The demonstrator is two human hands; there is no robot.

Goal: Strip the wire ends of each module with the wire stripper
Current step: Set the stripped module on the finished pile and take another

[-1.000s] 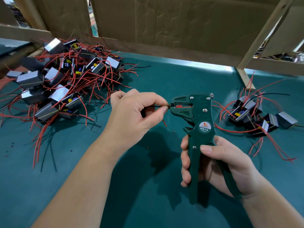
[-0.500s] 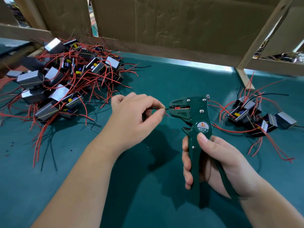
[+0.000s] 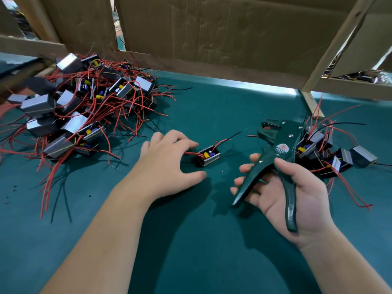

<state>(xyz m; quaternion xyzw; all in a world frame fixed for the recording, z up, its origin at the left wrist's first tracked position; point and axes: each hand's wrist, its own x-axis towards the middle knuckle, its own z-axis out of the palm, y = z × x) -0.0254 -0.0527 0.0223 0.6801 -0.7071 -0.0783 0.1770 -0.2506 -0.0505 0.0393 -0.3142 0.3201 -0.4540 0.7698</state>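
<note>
Now my left hand (image 3: 167, 164) has let go of the wire (image 3: 233, 135) and is open, and the module (image 3: 209, 157) lies on the table (image 3: 212, 240) just right of it. My right hand (image 3: 297, 196) grips the wire stripper (image 3: 277, 149), pulled away, so I think this end is stripped.

A: The stripper (image 3: 285, 145)?
B: Glossy dark-green plastic by the look of it, with bright metal rivets.
A: And the modules (image 3: 39, 106) at upper left?
B: Shiny sheet-metal cases, and wires (image 3: 127, 107) in smooth red insulation.
A: The table (image 3: 212, 240)?
B: Matt teal, smooth. Behind it is creased, matt cardboard (image 3: 212, 28) on bare wood slats (image 3: 335, 45).
</note>
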